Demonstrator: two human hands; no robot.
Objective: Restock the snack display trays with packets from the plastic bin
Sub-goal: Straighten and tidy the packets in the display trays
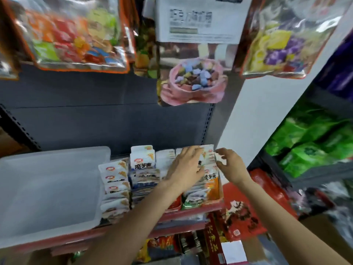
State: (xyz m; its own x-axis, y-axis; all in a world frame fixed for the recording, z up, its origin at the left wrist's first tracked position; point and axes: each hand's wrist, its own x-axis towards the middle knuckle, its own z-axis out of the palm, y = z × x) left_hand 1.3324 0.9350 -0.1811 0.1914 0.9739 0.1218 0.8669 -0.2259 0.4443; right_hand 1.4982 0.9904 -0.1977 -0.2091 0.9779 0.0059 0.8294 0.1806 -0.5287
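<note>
A translucent plastic bin (47,186) sits on the shelf at the left and looks empty inside. To its right stand display trays packed with white snack packets (142,159) in rows. My left hand (186,167) lies with spread fingers on the packets of the right-hand tray (214,190). My right hand (232,165) is at that tray's far right corner, its fingertips pinching the edge of a white packet (208,154) standing at the back.
Large bags of mixed sweets (76,35) hang above. A red shelf edge (181,217) runs below the trays. Green packets (315,146) fill the rack at the right. A red carton (242,207) leans beside the trays.
</note>
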